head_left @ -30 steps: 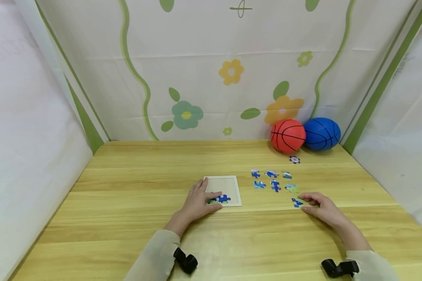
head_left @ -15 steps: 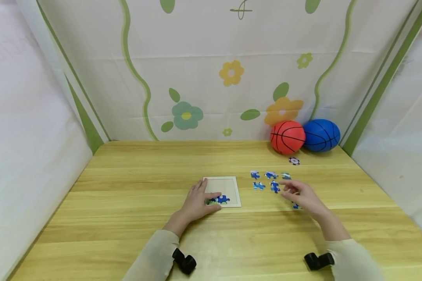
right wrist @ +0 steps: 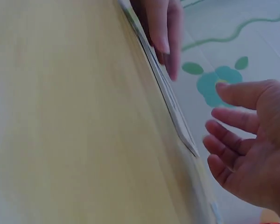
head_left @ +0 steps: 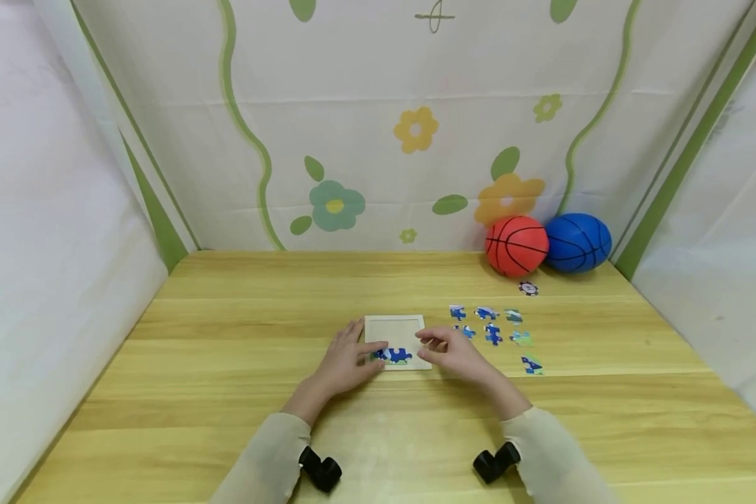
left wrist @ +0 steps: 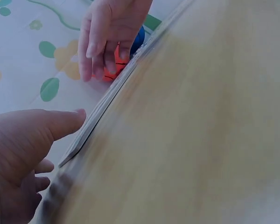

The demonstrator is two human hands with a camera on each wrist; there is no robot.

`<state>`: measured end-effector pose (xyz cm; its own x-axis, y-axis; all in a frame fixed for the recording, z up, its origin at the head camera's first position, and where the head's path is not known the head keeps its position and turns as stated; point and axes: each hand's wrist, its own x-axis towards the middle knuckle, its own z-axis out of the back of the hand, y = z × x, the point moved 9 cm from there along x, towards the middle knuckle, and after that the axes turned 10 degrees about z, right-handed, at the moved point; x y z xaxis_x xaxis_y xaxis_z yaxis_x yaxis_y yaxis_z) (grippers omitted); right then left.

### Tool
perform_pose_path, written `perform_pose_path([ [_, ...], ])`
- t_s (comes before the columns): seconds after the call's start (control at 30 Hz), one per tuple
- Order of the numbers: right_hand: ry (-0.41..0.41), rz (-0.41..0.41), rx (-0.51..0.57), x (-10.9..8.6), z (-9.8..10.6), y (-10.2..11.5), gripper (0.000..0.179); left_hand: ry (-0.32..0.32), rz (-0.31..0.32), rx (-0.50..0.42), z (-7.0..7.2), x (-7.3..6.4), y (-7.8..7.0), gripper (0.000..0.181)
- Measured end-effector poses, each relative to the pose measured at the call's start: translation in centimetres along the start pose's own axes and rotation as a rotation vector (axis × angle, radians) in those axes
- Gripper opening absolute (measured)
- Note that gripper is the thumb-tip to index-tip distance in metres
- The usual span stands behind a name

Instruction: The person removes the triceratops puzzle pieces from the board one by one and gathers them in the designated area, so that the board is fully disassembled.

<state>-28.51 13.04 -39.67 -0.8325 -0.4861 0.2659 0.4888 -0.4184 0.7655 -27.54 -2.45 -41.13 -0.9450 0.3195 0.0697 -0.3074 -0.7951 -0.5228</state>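
Note:
A square puzzle tray with a pale border lies flat on the table in the head view. Blue and green jigsaw pieces lie along its near side. My left hand is at the tray's left edge, its thumb over the lower left pieces and partly covering them. My right hand hovers by the tray's right edge. In the right wrist view the right hand has its thumb apart from its loosely bent fingers, with nothing between them.
Several loose jigsaw pieces lie right of the tray, one of them nearer the person. A round patterned disc sits behind them. A red ball and a blue ball rest at the table's back right against the flowered cloth.
My right hand has moved left from the loose pieces to the tray's right edge, passing over them. My left hand has shifted slightly left and stays at the tray.

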Motion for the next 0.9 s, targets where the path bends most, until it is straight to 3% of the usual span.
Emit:
perform_pose_path([
  [0.3,-0.027,0.004,-0.167,0.4,-2.5,-0.2,0.033,-0.028,-0.025,-0.065,0.2,-0.5,0.7,0.036],
  [0.9,-0.041,-0.015,-0.165,0.4,-2.9,0.1,0.027,-0.028,-0.011,-0.031,0.0,-0.4,0.6,0.035],
])
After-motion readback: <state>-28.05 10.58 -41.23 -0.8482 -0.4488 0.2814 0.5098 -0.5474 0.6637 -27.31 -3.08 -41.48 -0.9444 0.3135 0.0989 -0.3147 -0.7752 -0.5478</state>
